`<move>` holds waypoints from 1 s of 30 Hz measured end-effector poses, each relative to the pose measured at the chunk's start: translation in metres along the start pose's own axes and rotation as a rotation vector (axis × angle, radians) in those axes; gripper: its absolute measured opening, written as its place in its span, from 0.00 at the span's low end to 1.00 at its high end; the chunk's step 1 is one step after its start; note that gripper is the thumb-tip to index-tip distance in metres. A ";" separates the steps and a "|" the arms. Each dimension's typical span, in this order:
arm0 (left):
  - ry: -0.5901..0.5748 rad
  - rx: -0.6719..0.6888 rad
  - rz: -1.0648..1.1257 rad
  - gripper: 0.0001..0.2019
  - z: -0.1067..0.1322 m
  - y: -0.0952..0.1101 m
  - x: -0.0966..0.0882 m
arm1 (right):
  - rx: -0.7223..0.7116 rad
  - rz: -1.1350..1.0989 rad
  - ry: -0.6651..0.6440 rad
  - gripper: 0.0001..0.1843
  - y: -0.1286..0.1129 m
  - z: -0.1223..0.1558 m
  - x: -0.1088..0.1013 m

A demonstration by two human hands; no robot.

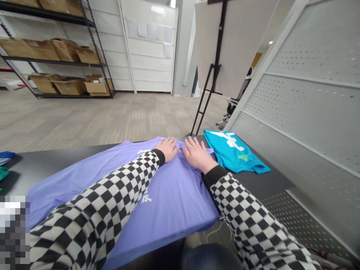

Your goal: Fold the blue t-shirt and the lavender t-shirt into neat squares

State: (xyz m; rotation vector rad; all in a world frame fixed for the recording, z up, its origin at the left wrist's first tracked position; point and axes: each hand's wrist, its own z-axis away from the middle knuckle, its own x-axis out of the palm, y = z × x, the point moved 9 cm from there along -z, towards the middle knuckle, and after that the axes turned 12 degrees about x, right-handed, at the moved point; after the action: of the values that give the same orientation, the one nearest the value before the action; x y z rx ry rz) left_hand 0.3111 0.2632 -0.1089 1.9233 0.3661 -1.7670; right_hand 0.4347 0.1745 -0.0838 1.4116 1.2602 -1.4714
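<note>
A lavender T-shirt [174, 202] with white printed characters lies spread over the dark table, its near edge hanging over the front. My left hand [168, 149] rests flat on the shirt's far part, fingers stretched out. Just to its right, my right hand [197, 153] also lies flat on the cloth near the shirt's far right corner, fingers spread. Neither hand grips anything that I can see. The checkered sleeves cover part of the shirt and its print.
A folded bright blue T-shirt [234, 152] with a white print lies at the table's right end. Green and blue cloth [5, 168] shows at the left edge. A grey perforated panel [309, 101] stands at the right. Beyond the dark table [21, 172] are a board stand [203, 101] and a shelf of cardboard boxes [67, 86].
</note>
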 end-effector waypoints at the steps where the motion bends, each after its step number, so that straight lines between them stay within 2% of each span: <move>1: -0.005 -0.011 -0.001 0.36 -0.001 -0.001 0.004 | -0.060 -0.015 -0.015 0.36 -0.015 -0.002 0.003; 4: -0.001 -0.015 -0.017 0.35 -0.004 -0.007 0.011 | -0.097 -0.040 -0.094 0.36 -0.036 -0.006 0.018; 7: -0.005 -0.015 -0.020 0.38 -0.004 -0.010 0.014 | -0.037 -0.039 -0.127 0.37 -0.023 -0.008 0.027; 10: 0.000 -0.025 -0.017 0.41 -0.003 -0.009 0.013 | 0.052 -0.035 -0.115 0.37 0.018 -0.005 0.021; 15: 0.004 -0.032 -0.011 0.44 -0.002 -0.009 0.013 | 0.318 -0.041 0.104 0.32 0.116 0.012 -0.014; 17: 0.001 -0.030 -0.019 0.46 -0.003 -0.010 0.015 | 0.343 0.006 0.104 0.31 0.141 0.020 -0.016; 19: 0.003 -0.029 -0.028 0.47 -0.003 -0.010 0.015 | 0.335 0.053 0.047 0.32 0.156 0.025 -0.010; 22: 0.006 -0.031 -0.036 0.47 -0.002 -0.010 0.014 | 0.356 0.098 0.003 0.33 0.166 0.030 -0.009; 27: 0.009 -0.035 -0.046 0.46 0.000 -0.009 0.013 | 0.363 0.080 0.167 0.28 0.151 0.051 -0.041; 30: 0.016 -0.030 -0.051 0.46 -0.001 -0.009 0.014 | 0.415 0.082 0.062 0.28 0.142 0.071 -0.038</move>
State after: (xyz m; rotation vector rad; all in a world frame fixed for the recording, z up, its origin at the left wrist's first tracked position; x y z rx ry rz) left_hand 0.3086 0.2694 -0.1240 1.9244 0.4487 -1.7687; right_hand 0.5556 0.0653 -0.0749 1.7645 0.9518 -1.7090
